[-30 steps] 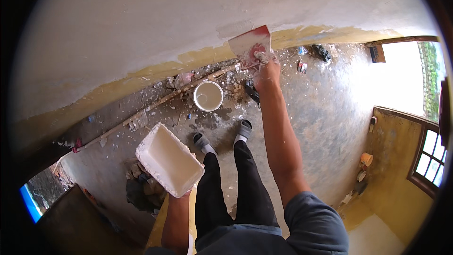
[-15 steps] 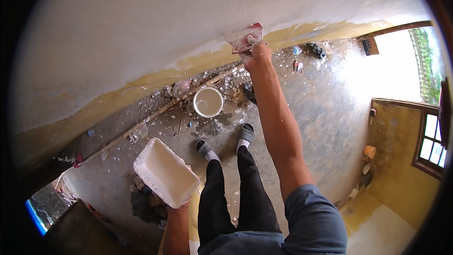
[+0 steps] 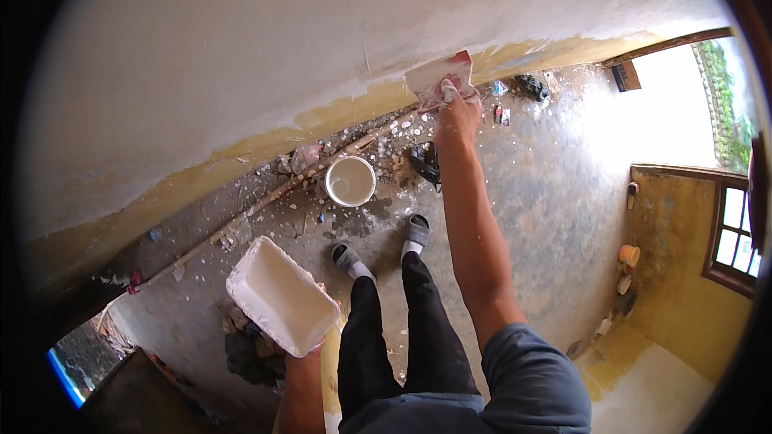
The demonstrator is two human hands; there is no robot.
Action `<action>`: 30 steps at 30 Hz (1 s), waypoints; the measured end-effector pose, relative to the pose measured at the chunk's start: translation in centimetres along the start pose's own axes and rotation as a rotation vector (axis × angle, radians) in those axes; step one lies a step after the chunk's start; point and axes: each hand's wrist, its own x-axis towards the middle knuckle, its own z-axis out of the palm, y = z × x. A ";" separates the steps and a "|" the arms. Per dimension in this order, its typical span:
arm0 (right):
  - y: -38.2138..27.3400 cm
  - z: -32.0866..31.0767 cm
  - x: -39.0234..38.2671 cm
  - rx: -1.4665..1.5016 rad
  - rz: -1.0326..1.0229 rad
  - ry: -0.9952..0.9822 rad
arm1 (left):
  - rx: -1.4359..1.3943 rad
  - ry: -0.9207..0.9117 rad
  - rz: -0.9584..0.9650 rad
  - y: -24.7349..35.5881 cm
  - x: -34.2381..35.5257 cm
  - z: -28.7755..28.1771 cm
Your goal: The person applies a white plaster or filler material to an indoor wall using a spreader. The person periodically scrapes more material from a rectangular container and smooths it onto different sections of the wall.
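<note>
Clamped in our right hand (image 3: 458,108): one flat, square-bladed trowel of red and whitish, smeared plastic (image 3: 430,76), fingers closed on it and thumb along its back, held at the ragged yellow strip (image 3: 330,114) along the lower edge of the whitish plastered wall (image 3: 201,72); whether the blade touches, we cannot tell. Gripped from beneath in our left hand (image 3: 310,350), largely hidden: one rectangular, cream-white, paste-crusted tray (image 3: 262,320), tilted, pale inside, fingers showing at its right edge. On the mottled grey concrete floor (image 3: 555,217), near its wall edge: one round white plastic bucket (image 3: 351,206); one long, thin, brown wooden pole (image 3: 269,197), running roughly along that edge; scattered white flakes. Also on the floor: our grey open-toed slippers (image 3: 346,256), below the bucket; one heap of dark crumpled cloth (image 3: 248,358), just beside the tray in our view.
</note>
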 end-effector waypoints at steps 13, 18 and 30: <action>6.1 -2.2 7.5 0.218 0.294 0.249 | 0.017 -0.067 0.005 -1.7 0.9 1.2; -0.1 3.6 5.6 0.125 0.329 0.223 | 0.022 -0.078 0.061 -1.3 -0.3 -1.4; -6.5 7.0 -0.7 0.118 -0.050 0.015 | -0.115 0.045 -0.007 -0.9 -0.9 0.0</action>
